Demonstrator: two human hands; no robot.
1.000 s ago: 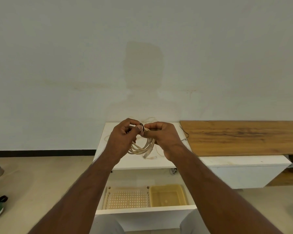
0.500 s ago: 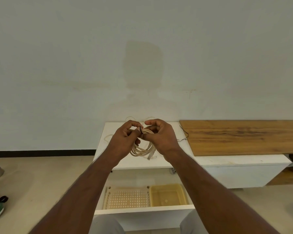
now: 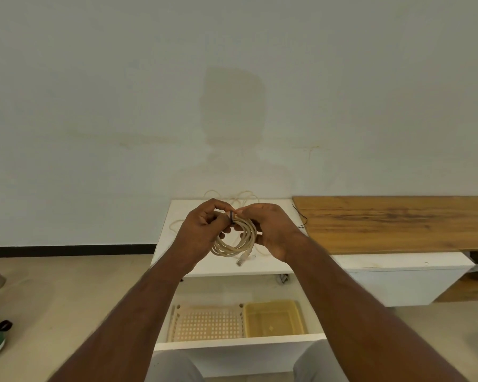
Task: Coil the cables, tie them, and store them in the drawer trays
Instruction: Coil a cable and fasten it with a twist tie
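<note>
at frame centre, above the counter (image 3: 177, 260), the coiled cable (image 3: 236, 241) is pinched by the left hand (image 3: 204, 230) and right hand (image 3: 271, 230). since a second ago the dark tie (image 3: 232, 217) has been drawn tighter; tying is judged nearly done, and the drawer trays (image 3: 271, 318) wait empty at lower centre.

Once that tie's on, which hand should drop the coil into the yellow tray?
Probably the right hand: it grips the coiled cable, and the yellow tray lies on its side of the drawer.
</note>
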